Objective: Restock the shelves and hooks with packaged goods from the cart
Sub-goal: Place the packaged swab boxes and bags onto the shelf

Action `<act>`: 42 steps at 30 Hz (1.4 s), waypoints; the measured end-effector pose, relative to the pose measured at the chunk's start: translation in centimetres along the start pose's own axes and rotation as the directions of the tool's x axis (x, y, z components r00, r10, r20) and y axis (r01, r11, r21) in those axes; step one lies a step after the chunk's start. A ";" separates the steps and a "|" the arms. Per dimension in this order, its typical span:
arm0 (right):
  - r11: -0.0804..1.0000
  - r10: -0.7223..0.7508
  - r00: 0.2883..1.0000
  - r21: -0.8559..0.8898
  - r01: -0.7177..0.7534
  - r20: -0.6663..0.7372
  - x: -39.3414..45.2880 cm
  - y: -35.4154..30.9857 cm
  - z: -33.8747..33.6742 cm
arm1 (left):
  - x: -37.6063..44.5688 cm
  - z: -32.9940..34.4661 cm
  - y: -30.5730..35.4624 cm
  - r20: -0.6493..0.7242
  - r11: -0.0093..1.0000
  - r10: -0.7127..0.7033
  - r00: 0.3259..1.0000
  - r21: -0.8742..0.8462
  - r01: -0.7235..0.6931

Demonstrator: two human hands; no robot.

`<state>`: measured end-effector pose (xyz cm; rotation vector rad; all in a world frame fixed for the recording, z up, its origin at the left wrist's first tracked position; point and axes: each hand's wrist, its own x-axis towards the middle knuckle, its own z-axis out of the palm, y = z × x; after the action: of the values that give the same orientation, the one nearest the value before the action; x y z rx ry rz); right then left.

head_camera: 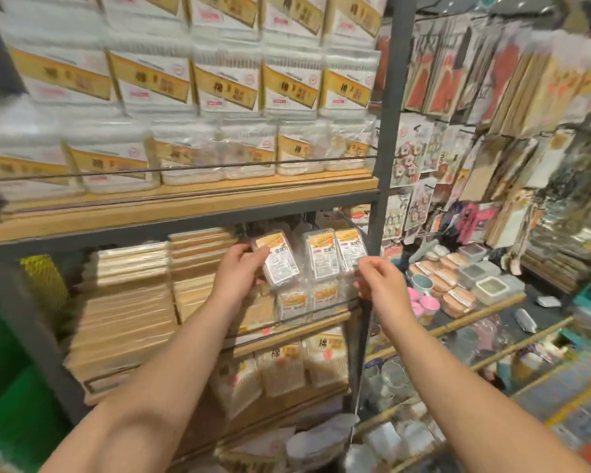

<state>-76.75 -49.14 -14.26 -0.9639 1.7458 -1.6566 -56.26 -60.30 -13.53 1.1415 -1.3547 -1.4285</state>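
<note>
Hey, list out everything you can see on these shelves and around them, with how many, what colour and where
cotton swab boxes: many, clear with gold-and-white labels, stacked on the top shelf
small clear packs: several, yellow-and-white labels, right part of the middle shelf; one pack is in the left hand
flat tan packets: many, beige, stacked at the left of the middle shelf
bagged packs: about three, pale with yellow labels, lower shelf
shelf frame: one, dark grey metal with wooden boards
hanging packets: many, mixed colours, blurred, wall at right
lidded containers: a few, clear, right-hand table
left hand: holds a pack
right hand: fingers curled at the packs' edge; grip unclear
</note>
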 end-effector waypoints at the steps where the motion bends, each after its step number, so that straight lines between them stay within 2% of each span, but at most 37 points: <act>1: 0.998 -0.041 0.999 -0.046 0.040 -0.009 0.5 -0.2 -0.3 | 0.3 0.5 -0.1 -0.012 0.999 0.015 1.000 0.032 -0.015; 4: 0.981 -0.114 0.993 -0.155 0.114 0.011 2.0 -0.8 -0.9 | 1.0 1.4 -0.5 -0.036 0.997 0.027 0.999 0.074 -0.024; 11: 0.951 -0.178 0.965 -0.219 0.219 0.194 5.1 -2.7 -0.4 | 1.2 1.8 0.0 -0.028 0.998 -0.029 0.999 0.056 0.031; 15: 0.893 -0.235 0.943 -0.330 0.305 0.237 6.4 -3.3 0.4 | 1.1 1.6 1.3 -0.059 0.998 -0.023 0.998 0.053 0.026; 21: 0.708 -0.270 0.875 -0.533 0.463 0.401 6.3 -4.1 1.4 | 1.2 0.5 1.0 -0.012 0.993 0.019 1.000 0.120 -0.017; 26: 0.471 -0.134 0.840 -0.712 0.521 0.526 7.9 -5.3 2.1 | 1.1 0.8 1.2 -0.003 0.983 0.050 0.999 0.176 -0.048; 32: 0.296 -0.025 0.800 -0.760 0.579 0.600 9.1 -6.3 2.7 | 0.7 -0.9 0.8 -0.064 0.979 0.037 0.997 0.201 -0.023; 35: 0.310 -0.009 0.786 -0.745 0.590 0.619 9.4 -6.5 2.9 | 0.2 -1.5 0.3 -0.103 0.988 0.031 0.994 0.156 -0.014; 38: 0.405 0.021 0.770 -0.710 0.576 0.637 9.4 -6.6 2.8 | -0.2 -1.9 -0.1 -0.131 0.994 0.019 0.991 0.108 -0.004; 42: 0.502 -0.044 0.744 -0.629 0.594 0.667 8.5 -6.7 2.5 | -0.6 -2.5 -0.4 -0.152 0.993 0.045 0.987 0.114 -0.028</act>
<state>-78.95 -57.30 -7.10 -2.1116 1.9121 -0.4318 -53.71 -60.30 -13.86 1.2661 -1.3520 -1.2244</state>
